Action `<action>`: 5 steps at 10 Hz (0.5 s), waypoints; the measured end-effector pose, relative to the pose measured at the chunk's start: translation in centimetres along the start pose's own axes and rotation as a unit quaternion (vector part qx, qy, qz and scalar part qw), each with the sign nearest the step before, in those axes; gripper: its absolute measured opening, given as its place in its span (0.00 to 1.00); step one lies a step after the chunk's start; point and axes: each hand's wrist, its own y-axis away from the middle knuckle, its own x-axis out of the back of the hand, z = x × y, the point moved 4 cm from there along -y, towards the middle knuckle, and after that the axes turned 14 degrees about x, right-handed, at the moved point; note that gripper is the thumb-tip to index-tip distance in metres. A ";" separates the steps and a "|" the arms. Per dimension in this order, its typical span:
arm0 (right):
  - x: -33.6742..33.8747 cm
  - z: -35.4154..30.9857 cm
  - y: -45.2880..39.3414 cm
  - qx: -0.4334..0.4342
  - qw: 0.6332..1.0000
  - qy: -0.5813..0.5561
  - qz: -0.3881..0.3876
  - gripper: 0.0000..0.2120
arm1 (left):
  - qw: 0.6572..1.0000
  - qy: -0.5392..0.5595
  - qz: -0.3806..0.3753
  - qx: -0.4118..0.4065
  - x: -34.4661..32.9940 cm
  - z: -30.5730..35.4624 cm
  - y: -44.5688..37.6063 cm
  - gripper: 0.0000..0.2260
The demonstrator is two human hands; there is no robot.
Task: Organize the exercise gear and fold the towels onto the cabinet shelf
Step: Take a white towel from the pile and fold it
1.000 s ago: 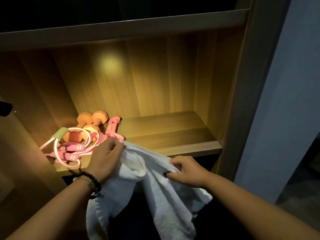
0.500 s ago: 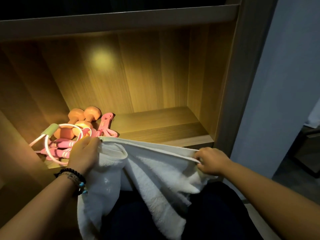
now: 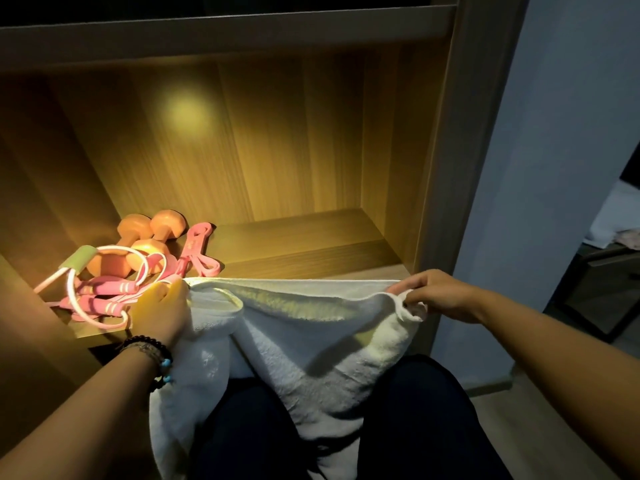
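Observation:
A white towel [image 3: 304, 334] is stretched in front of the lit wooden cabinet shelf [image 3: 298, 244], its top edge level with the shelf's front lip and the rest hanging down over my lap. My left hand [image 3: 161, 313] grips the towel's left corner. My right hand [image 3: 436, 294] pinches the right corner. At the shelf's left end lie two orange dumbbells [image 3: 149, 237], a pink resistance band [image 3: 199, 251] and a pink jump rope [image 3: 100, 296] with a green handle.
The cabinet's right side panel [image 3: 446, 168] rises beside my right hand, with a grey wall [image 3: 561, 168] beyond it. An upper shelf board [image 3: 225, 32] spans the top. Dark furniture [image 3: 602, 285] stands at the far right.
My hands have drawn apart, the right one moving rightward along the edge, so the bunched towel is now spread wide and taut across the shelf front.

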 end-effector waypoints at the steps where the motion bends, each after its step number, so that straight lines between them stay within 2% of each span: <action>1: 0.7 0.3 0.7 -0.010 1.000 0.006 -0.006 0.18 | 1.000 -0.009 0.003 0.003 -0.4 0.2 -0.2 0.13; 2: 2.3 -0.1 0.9 0.010 0.993 0.097 0.064 0.18 | 1.000 0.001 -0.008 -0.003 -0.8 0.5 -0.7 0.07; 3: 3.5 -1.3 0.6 0.067 0.946 0.298 0.113 0.16 | 0.998 0.053 -0.016 -0.010 -0.7 1.0 -0.3 0.12; 4: 3.7 -1.7 0.6 0.090 0.901 0.416 0.084 0.12 | 0.996 0.087 -0.011 -0.001 -0.6 0.6 -0.1 0.15; 5: 3.9 -1.8 0.6 0.088 0.878 0.468 0.037 0.10 | 0.995 0.096 0.000 -0.004 -0.7 0.8 0.3 0.18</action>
